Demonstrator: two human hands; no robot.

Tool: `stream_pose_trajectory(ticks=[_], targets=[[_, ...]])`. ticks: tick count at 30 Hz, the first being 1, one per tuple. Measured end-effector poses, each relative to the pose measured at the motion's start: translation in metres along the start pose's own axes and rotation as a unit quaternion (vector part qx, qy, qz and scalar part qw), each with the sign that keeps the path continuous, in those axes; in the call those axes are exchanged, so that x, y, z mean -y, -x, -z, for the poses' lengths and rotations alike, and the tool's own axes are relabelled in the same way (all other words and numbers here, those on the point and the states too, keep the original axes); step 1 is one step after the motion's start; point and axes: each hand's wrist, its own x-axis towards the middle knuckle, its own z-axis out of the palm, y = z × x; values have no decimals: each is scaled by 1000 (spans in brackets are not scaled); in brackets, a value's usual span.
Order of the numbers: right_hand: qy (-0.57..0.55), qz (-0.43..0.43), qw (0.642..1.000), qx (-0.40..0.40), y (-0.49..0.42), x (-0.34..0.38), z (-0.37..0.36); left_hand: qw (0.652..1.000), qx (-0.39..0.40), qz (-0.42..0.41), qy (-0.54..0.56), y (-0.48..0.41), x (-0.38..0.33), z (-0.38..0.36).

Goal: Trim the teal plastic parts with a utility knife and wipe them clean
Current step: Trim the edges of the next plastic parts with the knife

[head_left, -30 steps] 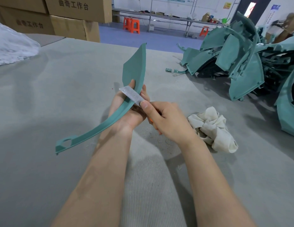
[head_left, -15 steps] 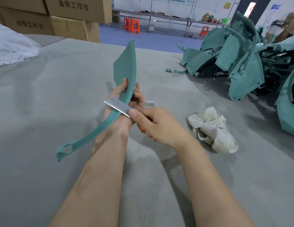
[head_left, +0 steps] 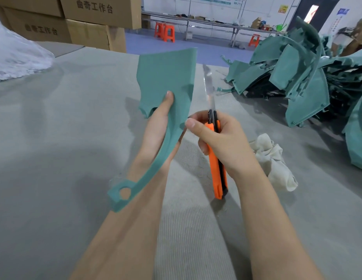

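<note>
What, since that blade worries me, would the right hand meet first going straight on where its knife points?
Probably nothing: the right hand aims the utility knife past the right edge of the teal part, over the table; depth unclear.

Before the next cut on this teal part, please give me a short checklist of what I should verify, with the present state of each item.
1. Left hand grips the teal part: ok.
2. Right hand grips the utility knife: ok.
3. Blade extended: ok.
4. Blade apart from the left thumb: ok.
5. Edge of the part free of burrs: cannot tell.
6. Cloth lying beside the right arm for wiping: ok.
</note>
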Motion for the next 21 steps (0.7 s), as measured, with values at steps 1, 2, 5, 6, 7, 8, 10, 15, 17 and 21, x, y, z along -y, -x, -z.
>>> stream_pose_trajectory(ticks=[1, 2, 5, 6, 7, 8, 10, 15, 17, 21], targets=[[-2, -10, 1000, 10, 0, 0, -2, 1000, -1, -10, -11, 0, 1, 0], [-2, -18, 1000, 11, 1, -1, -4, 1000, -3, -19, -22, 0, 2, 0], [4, -15, 1000, -11, 1, 0, -9, 997, -6, -39, -67, -3, 4, 0], [6, -12, 1000, -21, 1, 0, -10, 996, -4, -38, -82, -2, 5, -1], [5, -13, 1000, -29, 1, 0, -9, 995, 2, -35, -93, -2, 5, -1], [2, -16, 999, -34, 1, 0, -8, 994, 8, -32, -102, -1, 5, -1], [-4, -26, 999, -40, 1, 0, -6, 993, 10, -28, -118, -1, 6, -1], [-11, -24, 999, -32, 1, 3, -3, 991, 14, -31, -127, -1, 7, -2], [-22, -26, 999, -33, 1, 2, -1, 991, 12, -29, -133, -2, 8, -3], [-44, -49, 994, -92, -2, 1, 8, 992, -19, -25, -123, -1, 5, 0]])
